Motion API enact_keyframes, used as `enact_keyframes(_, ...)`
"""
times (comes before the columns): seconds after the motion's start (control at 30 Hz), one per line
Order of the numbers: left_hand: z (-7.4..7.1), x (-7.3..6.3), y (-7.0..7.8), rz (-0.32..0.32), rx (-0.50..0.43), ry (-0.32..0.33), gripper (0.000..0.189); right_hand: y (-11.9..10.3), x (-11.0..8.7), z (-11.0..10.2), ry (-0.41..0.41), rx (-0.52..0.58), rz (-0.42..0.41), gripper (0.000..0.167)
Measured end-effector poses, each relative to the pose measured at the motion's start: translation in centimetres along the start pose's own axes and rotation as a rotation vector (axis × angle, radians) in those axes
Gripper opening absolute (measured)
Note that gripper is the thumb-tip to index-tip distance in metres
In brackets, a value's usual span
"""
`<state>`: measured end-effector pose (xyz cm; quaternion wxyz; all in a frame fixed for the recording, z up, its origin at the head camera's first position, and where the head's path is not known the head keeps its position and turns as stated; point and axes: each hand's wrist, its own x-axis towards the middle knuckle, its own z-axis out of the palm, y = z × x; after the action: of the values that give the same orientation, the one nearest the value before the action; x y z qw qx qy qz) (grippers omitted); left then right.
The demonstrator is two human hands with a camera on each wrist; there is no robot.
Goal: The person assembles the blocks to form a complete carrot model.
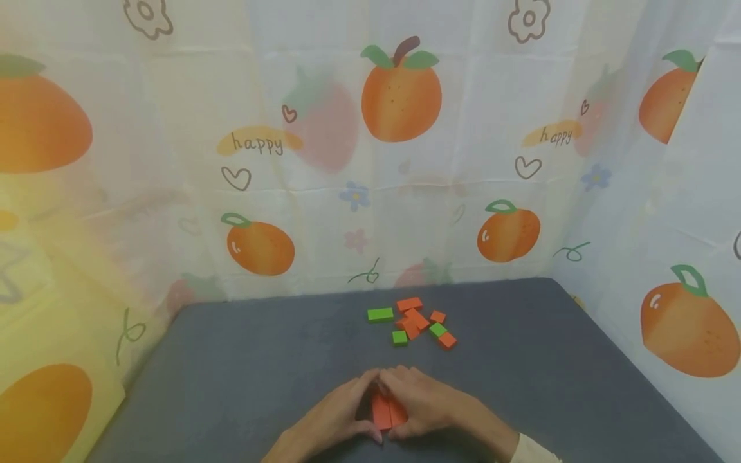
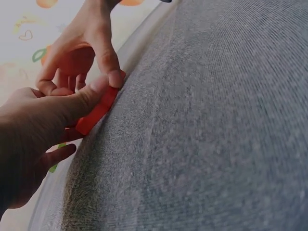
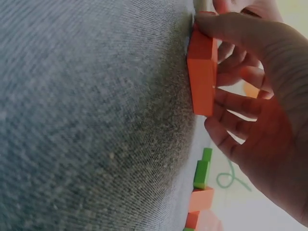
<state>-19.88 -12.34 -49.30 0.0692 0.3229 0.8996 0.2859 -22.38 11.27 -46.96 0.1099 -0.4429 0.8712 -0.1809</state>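
Two flat orange blocks [image 1: 381,411] lie side by side on the grey table near its front, with a thin seam between them. My left hand [image 1: 332,411] pinches them from the left, its thumb at the near edge and its fingertips at the far edge. From the other side, my right hand [image 1: 428,400] grips them with thumb and fingers, and the two hands meet at the far end. In the left wrist view an orange side face [image 2: 98,114] shows below the left thumb. The right wrist view shows an orange block [image 3: 201,82] under the right thumb, fingers along its far side.
Beyond the hands lies a loose group of orange blocks [image 1: 415,319] and green blocks [image 1: 380,315], some overlapping. The dark grey cloth-covered table [image 1: 243,360] ends at a fruit-printed curtain [image 1: 324,212] behind and at both sides.
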Motion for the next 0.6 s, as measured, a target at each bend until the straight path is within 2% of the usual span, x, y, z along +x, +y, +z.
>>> enact_keyframes(0.17,0.19,-0.09,-0.22,0.033,-0.019,0.028,0.091,-0.15,0.18,0.12,0.003,0.007,-0.018,0.052)
enact_keyframes(0.3,0.28,0.0,-0.35,0.042,-0.02,0.028,0.091,-0.2,0.3,0.32,0.009,0.0,-0.029,0.049)
enact_keyframes(0.6,0.26,0.21,-0.47,0.06,-0.065,0.036,0.099,-0.16,0.4,0.18,-0.007,0.037,0.024,0.055)
